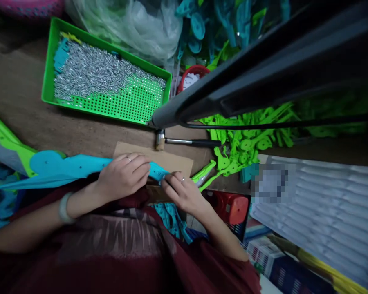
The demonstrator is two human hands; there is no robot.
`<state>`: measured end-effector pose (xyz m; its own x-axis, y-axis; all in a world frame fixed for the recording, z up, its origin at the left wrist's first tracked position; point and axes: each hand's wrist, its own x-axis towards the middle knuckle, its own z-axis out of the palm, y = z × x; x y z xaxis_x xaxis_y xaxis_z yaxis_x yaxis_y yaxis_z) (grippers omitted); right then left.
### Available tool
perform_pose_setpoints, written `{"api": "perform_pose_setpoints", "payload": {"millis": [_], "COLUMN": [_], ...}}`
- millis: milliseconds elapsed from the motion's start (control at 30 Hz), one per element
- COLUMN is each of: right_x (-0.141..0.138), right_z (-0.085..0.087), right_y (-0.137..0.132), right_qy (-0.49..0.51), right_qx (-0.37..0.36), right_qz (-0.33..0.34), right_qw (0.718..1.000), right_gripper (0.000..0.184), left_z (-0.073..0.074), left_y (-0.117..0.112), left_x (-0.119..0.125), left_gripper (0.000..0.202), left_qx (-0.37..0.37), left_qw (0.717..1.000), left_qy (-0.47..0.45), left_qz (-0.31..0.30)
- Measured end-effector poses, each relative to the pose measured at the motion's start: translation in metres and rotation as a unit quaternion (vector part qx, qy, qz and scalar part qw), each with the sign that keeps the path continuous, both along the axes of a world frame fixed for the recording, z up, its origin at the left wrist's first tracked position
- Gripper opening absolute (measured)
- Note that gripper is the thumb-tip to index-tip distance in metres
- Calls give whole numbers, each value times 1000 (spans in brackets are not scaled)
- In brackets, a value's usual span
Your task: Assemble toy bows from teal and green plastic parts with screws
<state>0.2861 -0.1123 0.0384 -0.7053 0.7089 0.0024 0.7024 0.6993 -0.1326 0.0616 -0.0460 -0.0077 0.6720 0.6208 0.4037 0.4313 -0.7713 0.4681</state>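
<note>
A long turquoise and lime-green plastic part (92, 165) lies across in front of my body, with a rounded disc shape and small rivet-like dots along it. My left hand (125, 173) is closed around its middle. At its right end, the fingers of my right hand (182, 190) pinch the turquoise tip; anything small between them is hidden. Beneath the part is a piece of brown cardboard (174, 163). Just beyond the hands lies a hammer (184, 141) with a black grip, its head toward the left.
A bright green perforated tray (135, 116) holds many small metal pins. A dark machine arm (202, 98) slants in from the upper right. Lime-green plastic pieces (251, 139) are heaped at right, near a red bowl (182, 83). Clear plastic bags (138, 28) lie at the back.
</note>
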Motion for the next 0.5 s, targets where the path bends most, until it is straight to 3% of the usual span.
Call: {"api": "perform_pose_setpoints", "payload": {"millis": [133,233,400,500], "right_x": [-5,4,13,17], "right_z": [4,-5,-18,-27], "right_y": [2,8,2,4], "right_qy": [-32,97,293,363], "right_qx": [-15,-72,-126,-144], "right_qz": [-28,-70,-196,-244], "right_qw": [999,990,927,888], "right_gripper": [18,15,9,11], "left_z": [-2,-3,-1,-15], "left_y": [1,6,4,8], "left_x": [-1,-4,-5,-4], "left_gripper": [13,13,15,28], "left_qx": [12,30,43,6], "left_qw": [1000,999,998,998], "left_qy": [13,5,9,23], "left_qz": [4,-10,-47,-54]}}
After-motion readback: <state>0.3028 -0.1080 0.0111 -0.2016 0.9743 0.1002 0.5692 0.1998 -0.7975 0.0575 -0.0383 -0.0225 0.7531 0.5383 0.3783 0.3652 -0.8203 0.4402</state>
